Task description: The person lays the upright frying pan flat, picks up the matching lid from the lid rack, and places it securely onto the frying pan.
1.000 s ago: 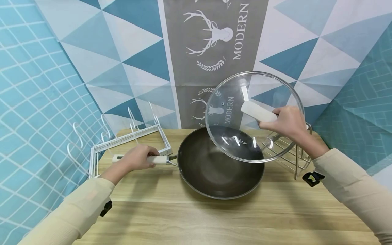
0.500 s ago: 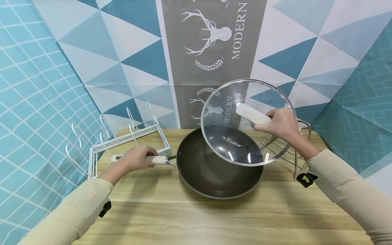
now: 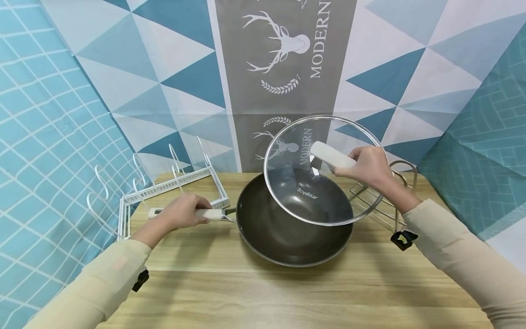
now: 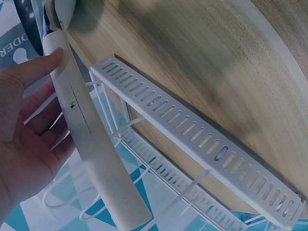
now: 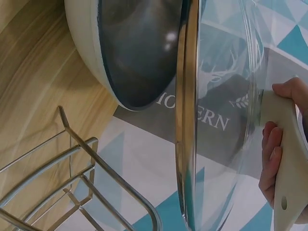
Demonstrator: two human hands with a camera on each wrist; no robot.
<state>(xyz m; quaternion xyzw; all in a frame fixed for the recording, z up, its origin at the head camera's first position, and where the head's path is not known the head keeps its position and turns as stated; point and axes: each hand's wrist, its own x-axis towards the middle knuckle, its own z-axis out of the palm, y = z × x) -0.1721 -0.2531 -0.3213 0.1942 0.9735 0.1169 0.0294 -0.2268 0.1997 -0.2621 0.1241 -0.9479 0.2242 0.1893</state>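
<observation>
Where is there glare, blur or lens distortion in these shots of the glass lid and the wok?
Head view: wide-angle bending curves the backdrop lines at the edges; small bright streaks glint on the glass lid; soft shadows lie beside the wok. Left wrist view: the wok handle is sharp, the near left hand slightly soft. Right wrist view: two highlights on the wok's dark inside; the lid's edge-on rim looks sharp.

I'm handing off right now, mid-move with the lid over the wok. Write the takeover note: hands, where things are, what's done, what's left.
Left hand: grips the wok's white handle; the wok sits on the wooden table.
Right hand: holds the glass lid by its white handle, tilted in the air above the wok's far right side.
Done: lid is off the metal rack.
Left, probably: lower the lid level onto the wok's rim.
White rack stands behind the left hand.
</observation>
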